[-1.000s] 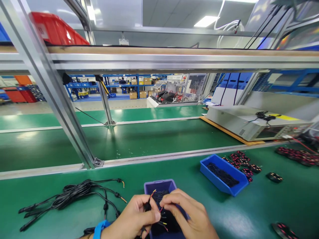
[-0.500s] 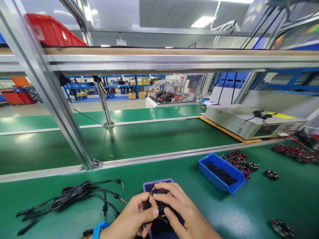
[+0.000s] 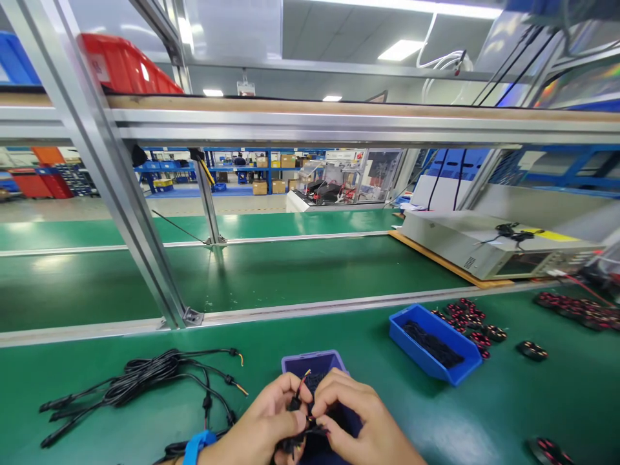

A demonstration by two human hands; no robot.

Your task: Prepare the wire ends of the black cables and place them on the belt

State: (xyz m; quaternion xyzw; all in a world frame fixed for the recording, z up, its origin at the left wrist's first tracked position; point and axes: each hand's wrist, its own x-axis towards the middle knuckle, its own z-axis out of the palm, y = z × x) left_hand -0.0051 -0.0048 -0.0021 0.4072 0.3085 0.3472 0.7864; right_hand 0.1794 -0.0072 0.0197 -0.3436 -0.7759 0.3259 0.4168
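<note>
My left hand (image 3: 274, 416), with a blue band (image 3: 199, 444) at the wrist, grips a small bunch of black cables (image 3: 294, 407) whose thin coloured wire ends stick out. At the right of that bunch, the fingertips of my right hand (image 3: 356, 413) are pinched on one of the wire ends. Both hands are held over a purple bin (image 3: 312, 356) with dark pieces inside, too covered to name. To the left on the green bench lies a bundle of black cables (image 3: 150, 378) with orange and yellow wire ends.
Right of my hands stands a blue bin (image 3: 431, 345) holding black parts. Round black-and-red parts (image 3: 467, 316) lie behind it, and more (image 3: 533, 350) are farther right. A grey metal instrument (image 3: 489, 242) sits at the back right. An aluminium post (image 3: 116, 174) rises at the left.
My right hand's fingers have gone from loosely spread to pinched together at the wire ends. My left hand keeps its hold on the cables. The view has shifted slightly.
</note>
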